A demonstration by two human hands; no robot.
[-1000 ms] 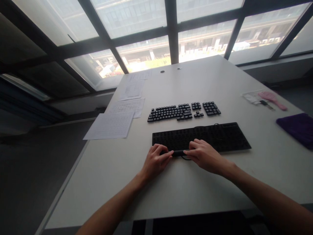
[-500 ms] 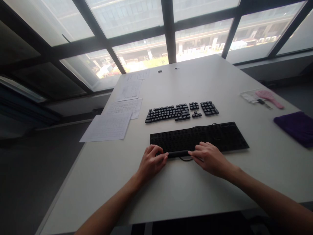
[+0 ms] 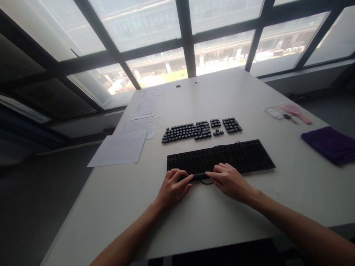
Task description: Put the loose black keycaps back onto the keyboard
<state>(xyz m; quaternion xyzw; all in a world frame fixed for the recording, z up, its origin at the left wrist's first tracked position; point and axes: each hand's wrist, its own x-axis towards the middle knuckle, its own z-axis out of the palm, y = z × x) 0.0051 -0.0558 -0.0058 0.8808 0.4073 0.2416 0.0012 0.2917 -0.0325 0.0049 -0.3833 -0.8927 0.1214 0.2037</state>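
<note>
Black spacebar point(image 3: 200, 176) pinched at its ends by both hands point(image 3: 200, 183), against bare keyboard frame point(image 3: 244, 157)

No text can be read anywhere. The paper sheets point(image 3: 119, 149) left of the keyboard base point(image 3: 222, 159) carry printed rows or tables, too small to make out. The loose keycaps point(image 3: 199, 130) just beyond the keyboard base show no legible letters.

print on paper sheets point(image 3: 119, 149) too small to read, purple cloth point(image 3: 330, 144) cut off at right edge
</note>
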